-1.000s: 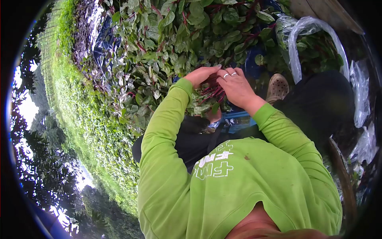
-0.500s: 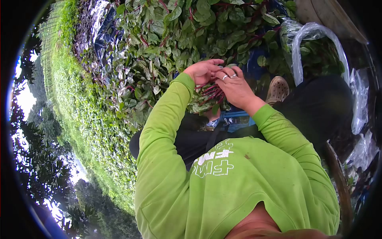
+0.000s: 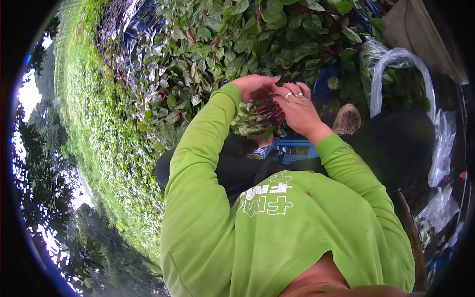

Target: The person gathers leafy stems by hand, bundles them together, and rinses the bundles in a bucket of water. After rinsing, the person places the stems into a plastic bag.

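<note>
My left hand (image 3: 255,87) is curled over the top of a bunch of red stems (image 3: 269,112) with green leaves, its fingertips meeting those of my right hand. My right hand (image 3: 298,108), with rings on two fingers, has its fingers bent against the right side of the same stems. The cut ends and the fingertips' exact grip are partly hidden. The bunch hangs over my lap, its leaves (image 3: 243,123) pointing to the lower left. Just beyond both hands lies a large heap of red-stemmed leafy greens (image 3: 217,54).
A blue plastic crate or basket (image 3: 295,150) is between my legs. A clear plastic bag (image 3: 426,74) with greens stands at the right, near a brown clog (image 3: 348,119). More crumpled plastic (image 3: 443,148) lies farther right. Green field and trees fill the left.
The view has shifted slightly, so the heap and bag sit lower in it. My left fingers, spread a little before, are now closer together over the stems.
</note>
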